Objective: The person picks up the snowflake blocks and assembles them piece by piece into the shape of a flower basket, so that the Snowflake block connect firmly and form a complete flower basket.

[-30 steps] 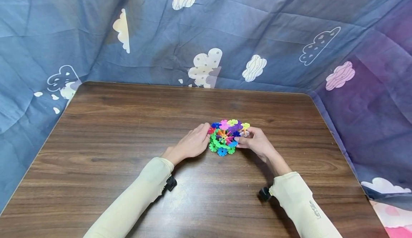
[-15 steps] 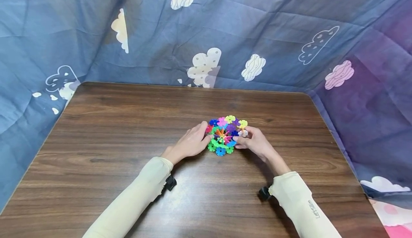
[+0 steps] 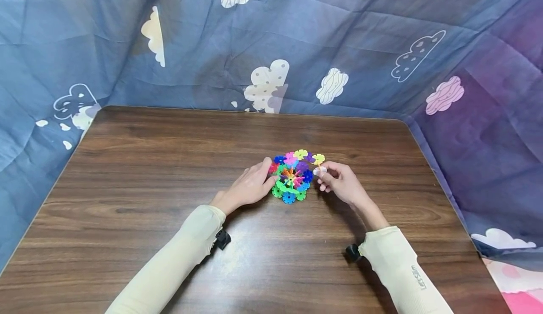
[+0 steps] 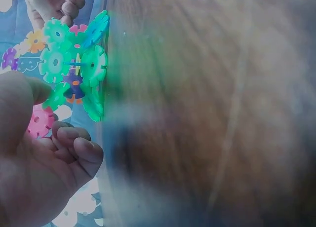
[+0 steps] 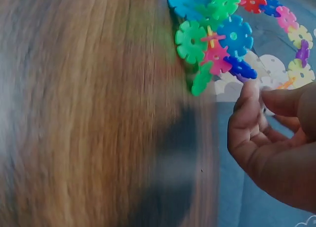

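Note:
A built cluster of colourful plastic snowflake discs (image 3: 289, 197) stands on the table, green and blue low down, with orange and pink inside. From its top a chain of discs arcs to the right, through a yellow disc (image 3: 300, 154) and a second yellow one (image 3: 318, 159), ending in a white disc (image 3: 320, 171). My left hand (image 3: 250, 184) grips the cluster's left side; in the left wrist view its thumb lies against a green disc beside a pink-red disc (image 4: 40, 121). My right hand (image 3: 345, 184) pinches the white disc between thumb and finger, right of a dark blue disc (image 3: 307, 176).
The brown wood-grain table (image 3: 178, 149) spreads around both hands. A blue cloth (image 3: 191, 59) printed with clouds hangs behind the far edge, and a purple one (image 3: 505, 116) along the right. Each wrist carries a small black camera (image 3: 222, 239).
My right thumb has left the cluster's dark blue disc; that hand has shifted slightly right and now pinches the white disc. My left thumb has come into view on the near side.

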`<state>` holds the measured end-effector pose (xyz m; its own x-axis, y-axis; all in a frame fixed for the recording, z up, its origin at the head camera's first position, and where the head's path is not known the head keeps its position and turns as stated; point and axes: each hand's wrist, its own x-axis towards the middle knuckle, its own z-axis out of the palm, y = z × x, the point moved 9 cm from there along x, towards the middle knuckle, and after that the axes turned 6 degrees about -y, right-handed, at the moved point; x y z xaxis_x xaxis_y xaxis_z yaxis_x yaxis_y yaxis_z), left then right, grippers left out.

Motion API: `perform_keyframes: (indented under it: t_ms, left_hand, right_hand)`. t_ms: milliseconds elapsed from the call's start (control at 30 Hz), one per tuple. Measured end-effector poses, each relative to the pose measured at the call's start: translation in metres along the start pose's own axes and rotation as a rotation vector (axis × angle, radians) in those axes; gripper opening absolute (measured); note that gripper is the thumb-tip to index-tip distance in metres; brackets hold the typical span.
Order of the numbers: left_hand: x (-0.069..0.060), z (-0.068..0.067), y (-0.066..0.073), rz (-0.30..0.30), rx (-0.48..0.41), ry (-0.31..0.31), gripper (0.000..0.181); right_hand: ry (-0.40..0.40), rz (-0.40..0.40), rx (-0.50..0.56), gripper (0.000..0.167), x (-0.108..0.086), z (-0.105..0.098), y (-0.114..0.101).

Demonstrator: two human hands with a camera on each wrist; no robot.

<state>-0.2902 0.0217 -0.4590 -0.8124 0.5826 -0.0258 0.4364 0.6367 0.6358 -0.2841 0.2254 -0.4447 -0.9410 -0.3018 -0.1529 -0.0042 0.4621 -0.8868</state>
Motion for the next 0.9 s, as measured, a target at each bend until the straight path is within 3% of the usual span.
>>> perform_keyframes:
  t_ms: [333, 633, 900]
  left_hand:
    - [-0.001, 0.001, 0.0, -0.001, 0.011, -0.005, 0.022]
    - [-0.002, 0.0, 0.003, -0.004, 0.017, 0.01, 0.023]
    - [-0.002, 0.0, 0.003, -0.013, 0.007, 0.015, 0.023]
  right_hand:
    - [0.046, -0.113, -0.5, 0.019, -0.002, 0.0, -0.02]
    - [0.074, -0.199, -0.706, 0.017, -0.008, 0.004, -0.036]
    - [0.082, -0.215, -0.77, 0.016, -0.01, 0.009, -0.042]
